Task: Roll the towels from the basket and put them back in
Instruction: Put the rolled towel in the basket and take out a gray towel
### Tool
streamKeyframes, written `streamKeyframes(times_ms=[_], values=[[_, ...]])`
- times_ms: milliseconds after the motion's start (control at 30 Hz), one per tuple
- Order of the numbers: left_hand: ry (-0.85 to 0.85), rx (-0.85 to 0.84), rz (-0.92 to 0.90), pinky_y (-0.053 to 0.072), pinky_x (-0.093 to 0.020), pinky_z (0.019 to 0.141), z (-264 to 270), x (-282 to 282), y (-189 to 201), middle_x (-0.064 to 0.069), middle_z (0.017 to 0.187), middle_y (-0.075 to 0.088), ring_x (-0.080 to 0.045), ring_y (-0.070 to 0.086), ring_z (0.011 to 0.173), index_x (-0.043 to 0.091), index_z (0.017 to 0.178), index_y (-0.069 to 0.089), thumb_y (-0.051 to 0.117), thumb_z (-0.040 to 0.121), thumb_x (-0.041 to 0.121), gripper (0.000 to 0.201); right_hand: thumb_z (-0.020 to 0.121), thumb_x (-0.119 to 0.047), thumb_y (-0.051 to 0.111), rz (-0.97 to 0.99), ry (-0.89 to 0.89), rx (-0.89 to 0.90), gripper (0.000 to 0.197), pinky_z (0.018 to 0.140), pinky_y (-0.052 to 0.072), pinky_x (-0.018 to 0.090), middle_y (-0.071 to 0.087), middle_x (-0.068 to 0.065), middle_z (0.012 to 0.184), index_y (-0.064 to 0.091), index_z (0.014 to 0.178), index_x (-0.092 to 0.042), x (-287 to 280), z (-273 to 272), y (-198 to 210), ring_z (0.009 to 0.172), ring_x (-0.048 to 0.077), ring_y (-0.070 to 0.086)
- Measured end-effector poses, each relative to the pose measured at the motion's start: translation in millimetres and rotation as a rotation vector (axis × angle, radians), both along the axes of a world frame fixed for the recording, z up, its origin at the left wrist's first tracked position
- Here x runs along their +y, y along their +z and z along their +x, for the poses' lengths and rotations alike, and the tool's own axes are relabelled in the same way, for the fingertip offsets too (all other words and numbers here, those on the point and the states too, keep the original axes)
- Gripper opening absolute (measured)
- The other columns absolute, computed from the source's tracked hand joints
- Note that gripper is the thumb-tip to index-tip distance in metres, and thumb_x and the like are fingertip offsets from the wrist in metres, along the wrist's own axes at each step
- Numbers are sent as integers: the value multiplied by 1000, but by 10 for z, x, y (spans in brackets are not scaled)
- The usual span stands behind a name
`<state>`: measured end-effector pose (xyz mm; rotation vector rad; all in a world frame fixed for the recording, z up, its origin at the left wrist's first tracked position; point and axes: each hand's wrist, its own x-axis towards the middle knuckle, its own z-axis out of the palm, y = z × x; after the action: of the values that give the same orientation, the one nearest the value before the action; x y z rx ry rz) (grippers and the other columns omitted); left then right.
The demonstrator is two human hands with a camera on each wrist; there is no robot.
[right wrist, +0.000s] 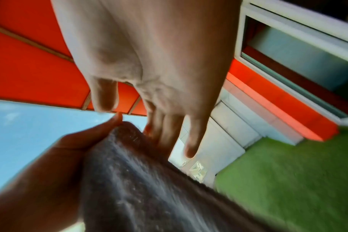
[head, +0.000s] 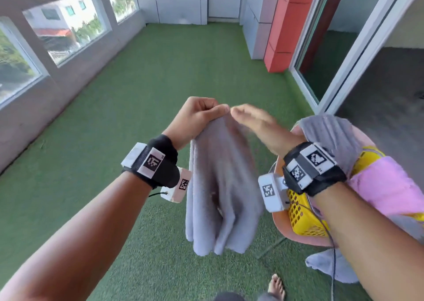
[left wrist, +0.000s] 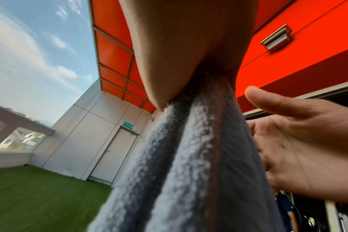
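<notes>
A grey towel (head: 220,186) hangs in loose folds in front of me, held up in the air. My left hand (head: 202,112) pinches its top edge between thumb and curled fingers; the left wrist view shows the towel (left wrist: 189,164) dropping from that grip. My right hand (head: 250,119) is beside the top edge with fingers straight, blurred, holding nothing; its fingers (right wrist: 169,130) reach toward the towel (right wrist: 149,180) near my left hand (right wrist: 69,149). The yellow basket (head: 300,215) sits at the right on a pink seat, with a pink towel (head: 385,186) and another grey towel (head: 330,131) in it.
Green artificial turf (head: 149,94) covers the balcony floor. A low wall with windows (head: 64,25) runs along the left. A red pillar (head: 289,25) and a sliding glass door (head: 332,48) stand at the right. A grey cloth (head: 330,266) lies under the seat, near my bare foot (head: 276,287).
</notes>
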<state>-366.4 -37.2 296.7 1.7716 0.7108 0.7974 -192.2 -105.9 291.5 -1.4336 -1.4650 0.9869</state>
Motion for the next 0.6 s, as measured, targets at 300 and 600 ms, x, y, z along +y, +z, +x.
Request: streamKeyframes(times_ms=[300,600], values=[[-118,18,-156,38,-40,62,15,-141,-183,-27,76,58,-28,51,68,-20,84,50,63,88,45,66,94,-17,57,149,-118,179,26,51,36,13,56,-11,56,63,68,-14,-168,209,250,51,2,50],[-86,-32,-73,33,-22,47,193,-59,134,-7,60,52,-15,41,52,0,64,56,65,90,25,38,89,-19,63,42,28,209,22,72,49,26,71,7,90,69,98,0,-231,6,137,81,16,63]])
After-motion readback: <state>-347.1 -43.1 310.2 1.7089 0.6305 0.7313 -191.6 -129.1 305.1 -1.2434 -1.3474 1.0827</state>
